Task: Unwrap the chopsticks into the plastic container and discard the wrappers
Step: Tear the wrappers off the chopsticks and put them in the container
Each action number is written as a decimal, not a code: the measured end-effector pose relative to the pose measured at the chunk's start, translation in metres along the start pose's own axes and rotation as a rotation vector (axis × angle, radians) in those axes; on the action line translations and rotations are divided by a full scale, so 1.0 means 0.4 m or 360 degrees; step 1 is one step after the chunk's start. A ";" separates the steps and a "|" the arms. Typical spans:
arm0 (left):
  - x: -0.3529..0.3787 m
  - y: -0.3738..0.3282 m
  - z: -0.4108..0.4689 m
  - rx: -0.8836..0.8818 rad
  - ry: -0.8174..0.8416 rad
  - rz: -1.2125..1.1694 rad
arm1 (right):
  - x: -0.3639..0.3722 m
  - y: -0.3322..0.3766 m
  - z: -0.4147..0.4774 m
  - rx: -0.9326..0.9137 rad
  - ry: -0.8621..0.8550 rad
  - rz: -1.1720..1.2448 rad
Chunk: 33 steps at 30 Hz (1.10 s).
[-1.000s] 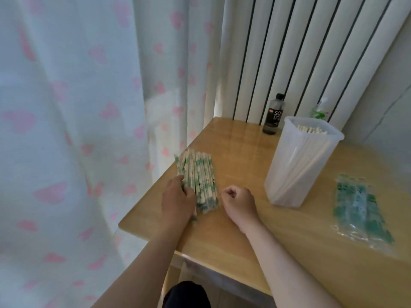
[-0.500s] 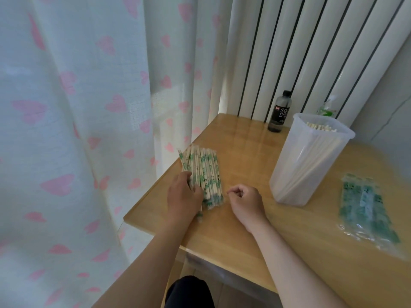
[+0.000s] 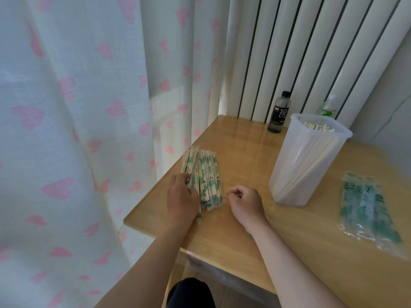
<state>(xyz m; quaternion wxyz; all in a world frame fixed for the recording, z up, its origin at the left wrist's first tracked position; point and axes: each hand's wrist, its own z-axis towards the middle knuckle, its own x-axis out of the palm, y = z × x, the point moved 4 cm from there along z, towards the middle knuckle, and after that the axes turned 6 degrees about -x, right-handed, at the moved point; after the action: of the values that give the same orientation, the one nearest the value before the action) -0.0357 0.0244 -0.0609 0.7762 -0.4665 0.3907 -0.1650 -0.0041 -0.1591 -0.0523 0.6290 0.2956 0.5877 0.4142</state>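
A pile of wrapped chopsticks (image 3: pixel 203 174) in green-printed sleeves lies near the table's left edge. My left hand (image 3: pixel 181 200) rests on the pile's near left side, its fingers curled round one wrapped pair whose end pokes out under the palm. Just right of the pile, my right hand (image 3: pixel 244 202) sits on the table as a loose fist and holds nothing. The tall translucent plastic container (image 3: pixel 304 165) stands to the right with several bare chopsticks inside. Empty wrappers (image 3: pixel 367 210) lie in a heap at the far right.
The wooden table (image 3: pixel 244 236) ends close on the left and near sides. A dark bottle (image 3: pixel 279 113) and a clear green-labelled bottle (image 3: pixel 327 107) stand at the back by the radiator. A heart-print curtain (image 3: pixel 89 130) hangs on the left.
The view has tilted slightly. My left hand stays on the pile and its fingers have shifted a little. The right fist has not moved.
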 end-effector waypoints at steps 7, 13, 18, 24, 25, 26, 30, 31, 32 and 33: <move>-0.016 -0.010 -0.002 0.0019 -0.0118 -0.0145 | -0.002 -0.007 0.000 0.0025 -0.0014 0.0042; -0.028 -0.067 -0.002 -0.0113 0.0038 -0.0558 | -0.027 -0.023 0.019 0.0297 -0.0018 0.0645; -0.025 -0.130 0.013 -0.0214 0.0432 -0.0782 | -0.112 -0.012 0.023 0.0479 -0.0128 0.1369; -0.008 -0.118 -0.019 -0.0251 0.0696 -0.0797 | -0.201 0.003 0.007 0.0340 -0.0195 0.1407; -0.004 -0.113 -0.024 -0.0271 0.0720 -0.0826 | -0.210 0.004 0.005 0.0322 -0.0211 0.1388; 0.000 -0.113 -0.029 -0.0283 0.0737 -0.0840 | -0.219 0.007 0.004 0.0307 -0.0221 0.1366; -0.003 -0.150 -0.042 -0.0269 0.0750 -0.0901 | -0.253 0.012 -0.003 0.0283 -0.0242 0.1365; -0.008 -0.167 -0.043 -0.0299 0.0741 -0.1004 | -0.263 0.010 -0.007 0.0290 -0.0251 0.1419; -0.010 -0.183 -0.041 -0.0371 0.0738 -0.1187 | -0.273 0.009 -0.012 0.0302 -0.0256 0.1498; -0.009 -0.199 -0.039 -0.0477 0.0740 -0.1427 | -0.281 0.005 -0.019 0.0317 -0.0253 0.1589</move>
<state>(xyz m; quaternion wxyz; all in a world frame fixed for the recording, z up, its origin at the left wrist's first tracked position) -0.0415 -0.0234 0.0047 0.4468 -0.6449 0.3340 -0.5225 -0.0081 -0.2565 0.0039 0.3661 0.6293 0.3619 0.5822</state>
